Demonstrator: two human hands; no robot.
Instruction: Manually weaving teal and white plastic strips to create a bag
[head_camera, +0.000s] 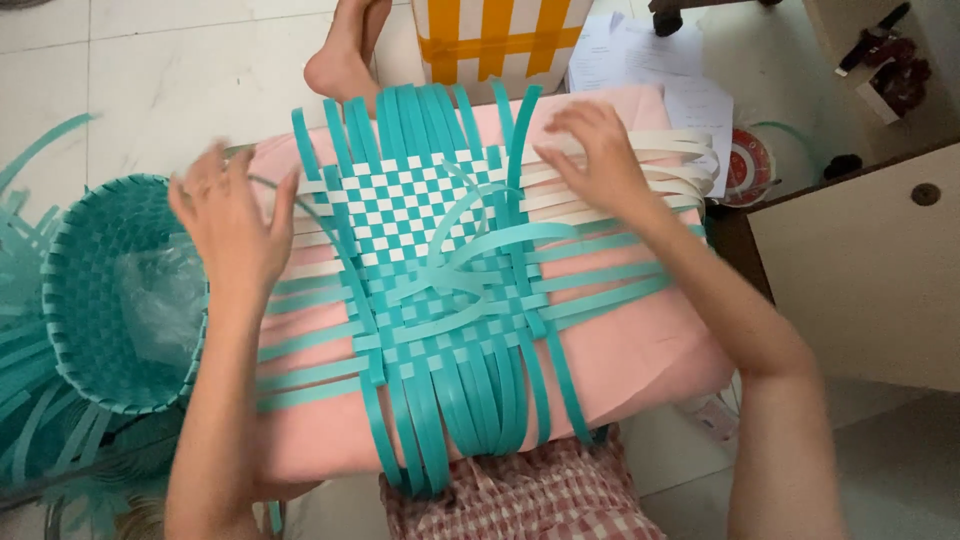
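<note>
Flat teal-and-white checkered woven strip mat (430, 260) centred on pink cushion (620, 360) between both hands; right hand (600, 160) spread open on white strips' (680, 165) right-running ends, nearer than left hand (235, 225), open, gripping nothing.

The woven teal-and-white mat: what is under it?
Under the woven mat lies a pink board, resting over a checked cloth. The board's middle is covered by the weave.
</note>
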